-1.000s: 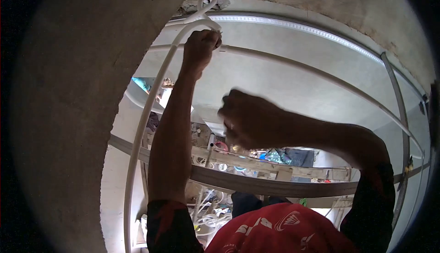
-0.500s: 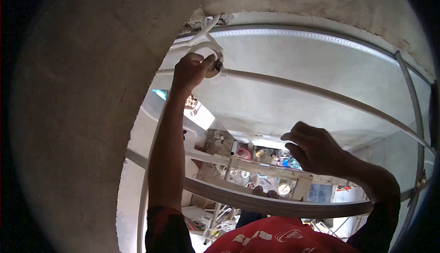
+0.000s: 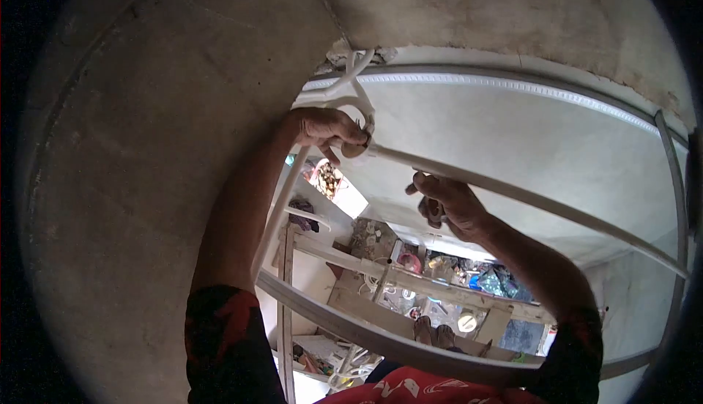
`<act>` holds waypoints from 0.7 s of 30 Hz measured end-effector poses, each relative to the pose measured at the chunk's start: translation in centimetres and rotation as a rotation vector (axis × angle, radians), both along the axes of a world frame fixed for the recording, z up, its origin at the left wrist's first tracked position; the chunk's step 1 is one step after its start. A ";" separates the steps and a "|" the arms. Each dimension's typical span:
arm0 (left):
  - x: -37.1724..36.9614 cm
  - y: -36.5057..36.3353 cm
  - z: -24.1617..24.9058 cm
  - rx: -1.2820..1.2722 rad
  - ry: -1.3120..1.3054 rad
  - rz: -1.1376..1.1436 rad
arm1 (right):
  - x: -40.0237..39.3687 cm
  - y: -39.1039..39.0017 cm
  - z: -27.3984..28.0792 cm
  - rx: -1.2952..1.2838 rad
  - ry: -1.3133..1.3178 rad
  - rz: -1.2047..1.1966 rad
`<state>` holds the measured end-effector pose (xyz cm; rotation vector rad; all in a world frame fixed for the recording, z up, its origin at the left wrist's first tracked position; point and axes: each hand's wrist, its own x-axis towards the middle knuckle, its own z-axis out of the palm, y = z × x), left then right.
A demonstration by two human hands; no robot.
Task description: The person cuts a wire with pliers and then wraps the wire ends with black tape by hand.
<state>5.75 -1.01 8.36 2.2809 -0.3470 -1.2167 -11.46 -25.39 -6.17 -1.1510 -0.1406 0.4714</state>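
My left hand (image 3: pixel 326 129) is closed at the rim of a round pale junction box (image 3: pixel 354 147), thumb and fingers pressed together at its edge. A long white pipe (image 3: pixel 512 193) runs from the box towards the right. White flexible conduits (image 3: pixel 351 74) rise from behind my left hand to a broken gap by the ceiling. Just below the pipe is my right hand (image 3: pixel 447 205), with curled fingers around a small brownish thing that I cannot make out.
A metal channel (image 3: pixel 505 82) runs along the upper wall. Another metal bar (image 3: pixel 366 327) crosses below my arms. Bare feet (image 3: pixel 433 332) stand on a plank far down, above a cluttered floor. Rough concrete (image 3: pixel 146 147) fills the left side, and a thin post (image 3: pixel 677 206) stands at the right.
My right hand has moved up and left, close under the pipe, its fingers more curled. My left hand has turned and stays at the box. The whole view has shifted.
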 end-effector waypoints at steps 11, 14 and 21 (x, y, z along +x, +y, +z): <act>1.9 -0.9 -1.1 0.188 -0.119 -0.120 | 2.5 3.8 0.3 0.244 -0.182 -0.328; 0.2 -2.2 -0.9 0.305 -0.189 -0.159 | 2.2 3.3 0.4 0.221 -0.169 -0.281; -2.4 -2.9 -0.7 0.404 -0.451 -0.150 | 1.7 3.9 1.0 0.374 -0.054 -0.296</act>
